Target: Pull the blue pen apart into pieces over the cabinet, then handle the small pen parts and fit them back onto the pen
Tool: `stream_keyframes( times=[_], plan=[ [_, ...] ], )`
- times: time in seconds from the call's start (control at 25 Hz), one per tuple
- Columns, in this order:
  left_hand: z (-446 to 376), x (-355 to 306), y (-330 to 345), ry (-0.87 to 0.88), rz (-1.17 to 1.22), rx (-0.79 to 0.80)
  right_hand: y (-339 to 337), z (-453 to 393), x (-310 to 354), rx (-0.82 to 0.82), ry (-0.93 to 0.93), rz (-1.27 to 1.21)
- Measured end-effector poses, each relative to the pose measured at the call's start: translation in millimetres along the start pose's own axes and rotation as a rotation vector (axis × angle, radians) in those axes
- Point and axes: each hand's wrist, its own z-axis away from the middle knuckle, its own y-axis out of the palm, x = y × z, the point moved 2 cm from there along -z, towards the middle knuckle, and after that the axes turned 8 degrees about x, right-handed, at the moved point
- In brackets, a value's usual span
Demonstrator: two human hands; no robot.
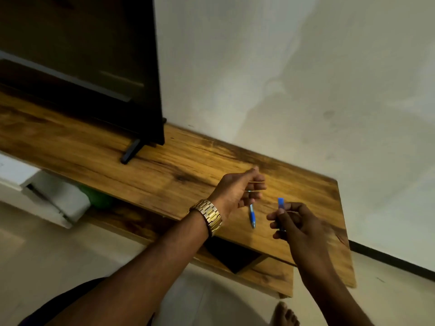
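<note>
While the left hand (237, 189) pinches a pen (251, 214) tip-down, the right hand (296, 222) beside it grips what looks like its cap (280, 204), both above the surface (164, 170).

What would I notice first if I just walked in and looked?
Probably the two hands over the wooden table: the left hand holds a blue pen pointing down, and the right hand pinches a small blue cap. A gold watch shines on the left wrist, and a big dark TV stands at the table's left end.
</note>
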Motion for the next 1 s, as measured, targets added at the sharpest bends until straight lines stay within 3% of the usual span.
stream_keyframes(
  times=[0.12,0.36,0.64,0.76,0.88,1.0],
  plan=[
    [-2.3,15.9,18.7,0.002,-0.263,0.082,0.3,-4.3,-14.5,0.047,0.074,-0.129],
    [1.6,16.4,14.2,0.267,-0.762,-0.036,-8.4,-13.9,-23.4,0.107,0.047,-0.082],
    [-4.3,18.3,16.1,0.235,-0.847,0.046,-14.9,-12.7,-22.2,0.116,-0.025,0.024],
    [-2.8,17.5,10.9,0.169,-0.673,0.053,-11.0,-14.1,-19.9,0.115,-0.042,0.086],
    [-3.9,6.2,-6.4,0.213,-0.529,-0.066,-10.8,-13.7,-20.5,0.083,0.005,0.054],
    [-5.2,5.3,-24.2,0.207,-0.820,-0.185,-14.8,-12.8,-19.2,0.045,0.045,-0.066]
  ],
)
